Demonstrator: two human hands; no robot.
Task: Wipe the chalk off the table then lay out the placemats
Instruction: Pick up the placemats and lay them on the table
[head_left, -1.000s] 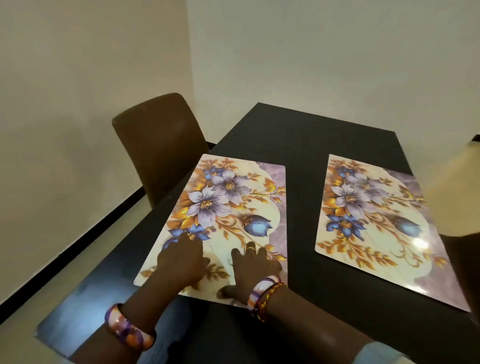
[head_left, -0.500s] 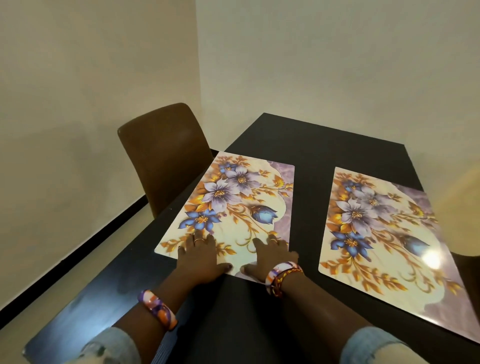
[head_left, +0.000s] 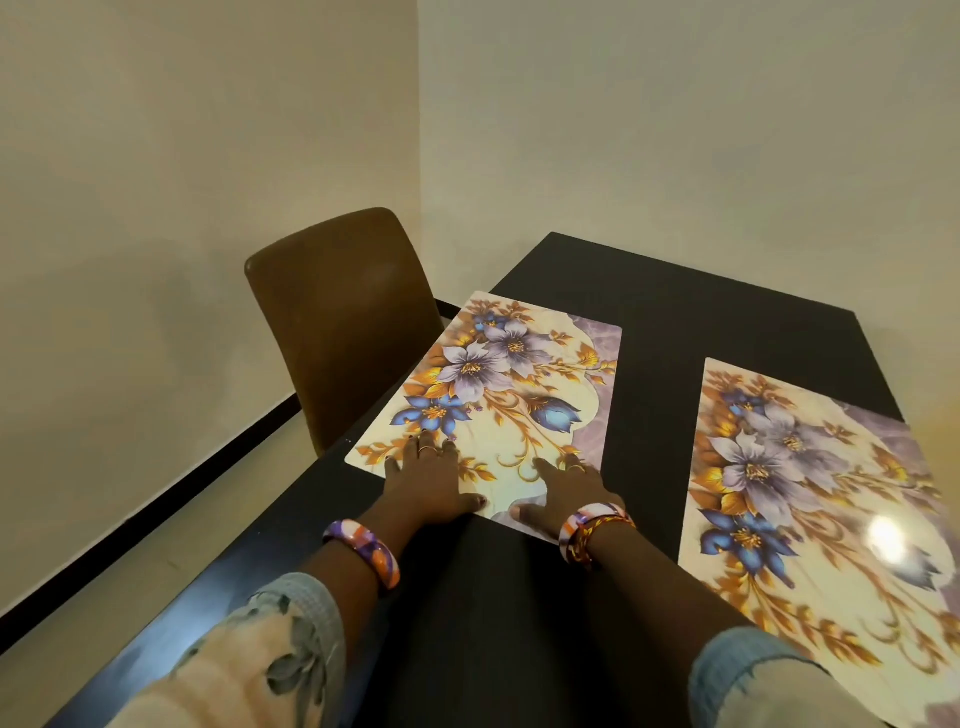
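Two floral placemats lie flat on the black table (head_left: 670, 301). The left placemat (head_left: 519, 384) lies by the table's left edge, in front of the chair. My left hand (head_left: 428, 480) and my right hand (head_left: 563, 491) both press palm-down on its near edge, fingers spread, gripping nothing. The right placemat (head_left: 800, 499) lies apart from both hands, with a light glare on it. No chalk shows on the dark tabletop.
A brown chair (head_left: 343, 317) is tucked against the table's left side. Cream walls meet in a corner behind the table. A black skirting strip (head_left: 156, 499) runs along the floor at the left.
Both hands have slid the left placemat away from me along the table. The hands now rest on its near edge instead of its middle.
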